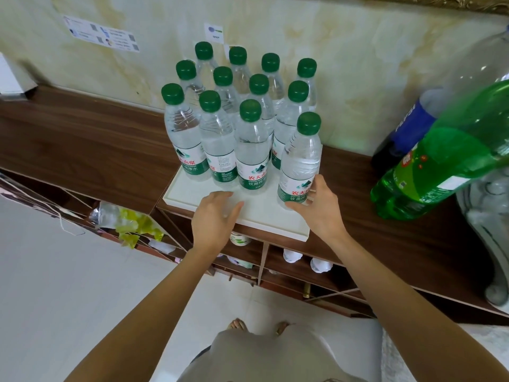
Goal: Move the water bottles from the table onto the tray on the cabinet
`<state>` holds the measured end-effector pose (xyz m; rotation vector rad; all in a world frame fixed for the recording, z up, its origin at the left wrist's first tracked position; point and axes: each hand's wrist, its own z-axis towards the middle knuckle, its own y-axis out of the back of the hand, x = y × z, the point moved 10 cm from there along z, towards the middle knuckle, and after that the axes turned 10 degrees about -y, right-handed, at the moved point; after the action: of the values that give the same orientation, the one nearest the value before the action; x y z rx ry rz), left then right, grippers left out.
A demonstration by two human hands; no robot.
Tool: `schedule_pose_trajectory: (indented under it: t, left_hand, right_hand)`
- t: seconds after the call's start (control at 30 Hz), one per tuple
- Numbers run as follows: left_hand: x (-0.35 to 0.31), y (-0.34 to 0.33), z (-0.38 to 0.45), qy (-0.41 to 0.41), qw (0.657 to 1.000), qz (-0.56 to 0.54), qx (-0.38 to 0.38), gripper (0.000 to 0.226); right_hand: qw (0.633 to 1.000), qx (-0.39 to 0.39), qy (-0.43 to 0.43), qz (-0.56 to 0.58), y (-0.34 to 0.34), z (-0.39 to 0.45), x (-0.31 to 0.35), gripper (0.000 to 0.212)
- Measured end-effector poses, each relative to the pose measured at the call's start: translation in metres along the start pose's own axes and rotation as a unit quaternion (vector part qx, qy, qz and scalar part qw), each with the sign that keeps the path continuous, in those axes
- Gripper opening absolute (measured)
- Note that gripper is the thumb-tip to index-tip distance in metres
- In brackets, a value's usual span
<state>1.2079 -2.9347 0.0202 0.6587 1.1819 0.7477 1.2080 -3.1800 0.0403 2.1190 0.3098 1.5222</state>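
Holding the nearest bottle [298, 161] at tray's [264, 213] 4 o'clock corner, right hand [319, 208] grip curled round it; left hand [213, 216] fingers spread, flat on tray

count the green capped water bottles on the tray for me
12, all upright on the white tray: four in the back row by the wall, four in the next row, three in front of those, and one water bottle at the front right, touched by the right hand.
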Motion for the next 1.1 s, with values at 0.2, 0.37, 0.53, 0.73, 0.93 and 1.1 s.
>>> schedule_pose_trajectory:
  t: [0.2, 0.37, 0.53, 0.73, 0.93, 1.1]
  left_hand:
    - [-0.008, -0.01, -0.003, -0.071, 0.988, 0.122, 0.06, 0.049]
    - [-0.012, -0.007, 0.004, -0.062, 0.983, 0.145, 0.091, 0.048]
    - [-0.012, -0.007, 0.005, -0.049, 0.982, 0.152, 0.104, 0.045]
    - [-0.013, -0.007, 0.004, -0.049, 0.981, 0.155, 0.11, 0.044]
    - [-0.013, -0.007, 0.003, -0.046, 0.981, 0.153, 0.111, 0.043]
    - [-0.015, -0.007, 0.004, -0.05, 0.981, 0.151, 0.109, 0.043]
  right_hand:
    - [1.0, -0.013, 0.006, 0.0, -0.015, 0.01, 0.008, 0.057]
    - [1.0, -0.02, 0.016, -0.011, -0.016, 0.012, 0.015, 0.055]
    - [0.999, -0.02, 0.014, -0.02, -0.016, 0.012, 0.018, 0.056]
    - [1.0, -0.017, 0.013, -0.011, -0.017, 0.013, 0.019, 0.058]
    - [1.0, -0.021, 0.014, -0.012, -0.019, 0.014, 0.018, 0.058]
    - [1.0, -0.014, 0.011, -0.008, -0.02, 0.012, 0.018, 0.059]
